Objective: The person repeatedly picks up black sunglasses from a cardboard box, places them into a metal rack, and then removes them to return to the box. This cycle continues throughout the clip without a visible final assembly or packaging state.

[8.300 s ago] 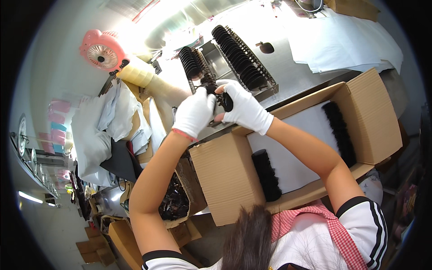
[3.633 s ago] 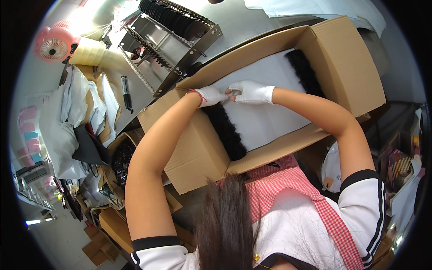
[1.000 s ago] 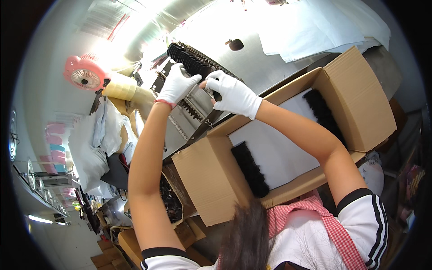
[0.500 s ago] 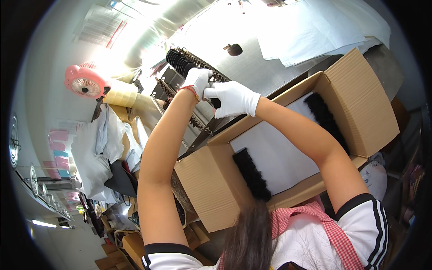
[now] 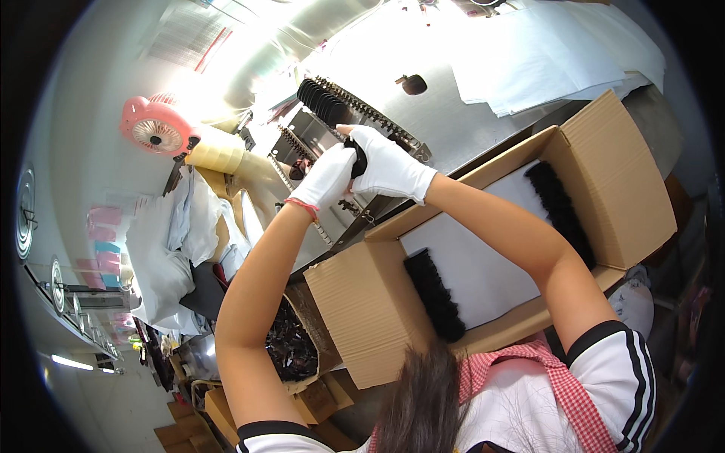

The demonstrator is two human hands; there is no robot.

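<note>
Both hands wear white gloves and meet over a metal rack (image 5: 404,138) on the workbench. Between them is a dark lens (image 5: 358,157), partly hidden by the gloves. My left hand (image 5: 328,177) is closed around its left side. My right hand (image 5: 385,166) pinches it from the right, thumb and fingers bent over it. Just beyond the hands, a row of several dark lenses (image 5: 323,102) stands on edge in the rack. A brownish lens (image 5: 300,167) sits in the rack left of my left hand.
An open cardboard box (image 5: 370,313) stands close to me, with a white sheet (image 5: 476,257) and two fuzzy black strips (image 5: 436,294) inside. One dark tabbed lens (image 5: 413,84) lies on the bench. Further left are a pink fan (image 5: 156,134) and a carton of dark shiny pieces (image 5: 291,343).
My left hand has drawn back from the row of lenses toward me. My right hand has turned with its fingers upward, and the dark lens now shows between both hands. The view has shifted slightly.
</note>
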